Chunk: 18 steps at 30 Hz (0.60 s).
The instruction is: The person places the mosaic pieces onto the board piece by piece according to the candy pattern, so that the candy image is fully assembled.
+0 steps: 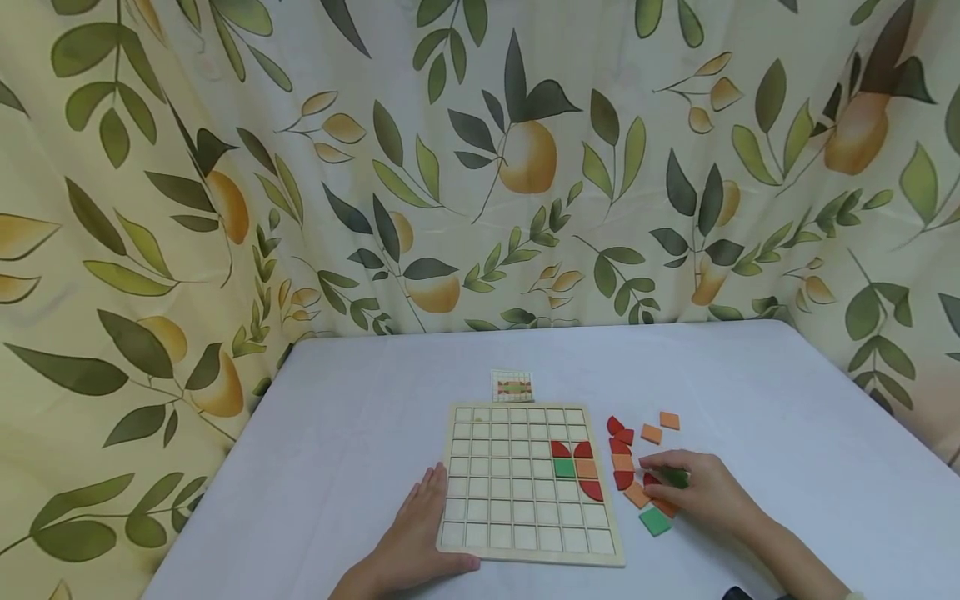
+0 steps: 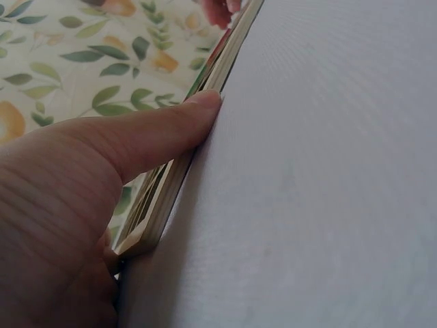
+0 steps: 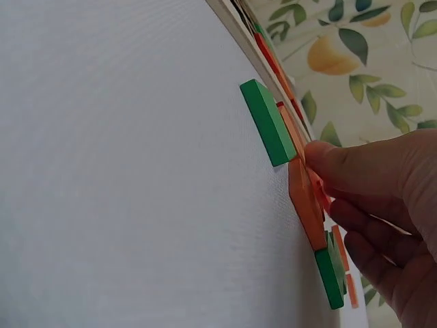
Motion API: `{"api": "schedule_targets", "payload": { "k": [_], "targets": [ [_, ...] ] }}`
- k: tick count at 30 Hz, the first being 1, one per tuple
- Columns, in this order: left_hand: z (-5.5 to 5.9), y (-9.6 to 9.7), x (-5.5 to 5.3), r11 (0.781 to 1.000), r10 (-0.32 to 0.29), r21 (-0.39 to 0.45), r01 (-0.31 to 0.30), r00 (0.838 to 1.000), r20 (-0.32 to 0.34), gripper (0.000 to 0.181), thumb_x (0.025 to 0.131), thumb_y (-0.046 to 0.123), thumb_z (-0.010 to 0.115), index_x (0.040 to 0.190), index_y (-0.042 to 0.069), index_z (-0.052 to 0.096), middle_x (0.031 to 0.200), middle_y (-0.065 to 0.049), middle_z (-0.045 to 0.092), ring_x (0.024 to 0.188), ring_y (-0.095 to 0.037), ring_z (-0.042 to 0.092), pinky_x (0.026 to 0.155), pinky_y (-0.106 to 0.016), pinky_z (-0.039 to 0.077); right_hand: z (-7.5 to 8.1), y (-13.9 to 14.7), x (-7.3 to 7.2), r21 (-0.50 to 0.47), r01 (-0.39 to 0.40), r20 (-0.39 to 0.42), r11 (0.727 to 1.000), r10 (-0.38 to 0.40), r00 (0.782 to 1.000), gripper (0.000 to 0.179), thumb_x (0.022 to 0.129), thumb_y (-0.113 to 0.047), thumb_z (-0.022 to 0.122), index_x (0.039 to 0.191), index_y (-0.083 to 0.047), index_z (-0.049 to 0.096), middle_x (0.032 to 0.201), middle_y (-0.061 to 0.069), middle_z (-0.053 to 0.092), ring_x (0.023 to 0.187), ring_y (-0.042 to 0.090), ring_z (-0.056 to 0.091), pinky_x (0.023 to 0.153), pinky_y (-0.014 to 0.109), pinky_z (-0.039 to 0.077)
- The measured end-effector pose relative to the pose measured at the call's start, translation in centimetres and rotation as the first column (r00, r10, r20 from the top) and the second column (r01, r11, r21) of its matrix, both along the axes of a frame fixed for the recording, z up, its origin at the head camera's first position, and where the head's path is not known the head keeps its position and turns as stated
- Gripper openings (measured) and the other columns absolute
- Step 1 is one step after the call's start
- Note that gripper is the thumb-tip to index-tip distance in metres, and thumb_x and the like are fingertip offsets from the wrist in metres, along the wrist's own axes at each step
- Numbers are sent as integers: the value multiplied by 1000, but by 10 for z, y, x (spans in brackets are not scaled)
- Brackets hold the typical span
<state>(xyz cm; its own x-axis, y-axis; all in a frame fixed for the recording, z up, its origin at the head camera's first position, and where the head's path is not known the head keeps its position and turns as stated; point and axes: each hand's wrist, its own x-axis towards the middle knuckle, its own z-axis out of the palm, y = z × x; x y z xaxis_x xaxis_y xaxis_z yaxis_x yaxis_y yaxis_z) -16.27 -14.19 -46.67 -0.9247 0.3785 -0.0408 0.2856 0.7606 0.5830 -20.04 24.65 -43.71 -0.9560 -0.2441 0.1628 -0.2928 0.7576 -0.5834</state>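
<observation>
A square wooden grid board lies on the white table. My left hand rests at its near left corner, fingers straight along the left side. In the left wrist view its thumb presses the near edge. My right hand is over loose tiles right of the board, thumb and forefinger on either side of a red piece. Whether they pinch it I cannot tell. A green tile and an orange tile lie beside that hand. Red, green and orange pieces fill several cells on the board's right.
A small pattern card lies at the board's far edge. Farther right are two orange tiles, one nearer and one farther. Red quarter-round pieces sit close to the board's right edge. A patterned curtain hangs behind the table.
</observation>
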Motion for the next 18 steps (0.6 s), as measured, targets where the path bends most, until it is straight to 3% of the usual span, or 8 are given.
{"api": "schedule_targets", "payload": {
  "k": [10, 18],
  "targets": [
    [1, 0, 0, 1000, -6, 11, 6, 1000, 1, 126, 62, 73, 63, 144, -6, 9, 150, -20, 8, 138, -29, 2, 108, -49, 7, 2, -1, 4, 43, 30, 64, 999, -33, 997, 34, 71, -12, 79, 103, -3, 70, 99, 8, 67, 98, 31, 58, 78, 42, 51],
    [2, 1, -1, 1000, 3, 6, -3, 1000, 8, 127, 61, 74, 62, 144, -6, 9, 150, -22, 8, 138, -30, 2, 108, -49, 6, 0, 2, 2, 25, 47, 110, 999, -49, 993, 29, 74, -9, 76, 102, -2, 71, 98, 9, 67, 99, 32, 58, 77, 39, 52]
  ]
}}
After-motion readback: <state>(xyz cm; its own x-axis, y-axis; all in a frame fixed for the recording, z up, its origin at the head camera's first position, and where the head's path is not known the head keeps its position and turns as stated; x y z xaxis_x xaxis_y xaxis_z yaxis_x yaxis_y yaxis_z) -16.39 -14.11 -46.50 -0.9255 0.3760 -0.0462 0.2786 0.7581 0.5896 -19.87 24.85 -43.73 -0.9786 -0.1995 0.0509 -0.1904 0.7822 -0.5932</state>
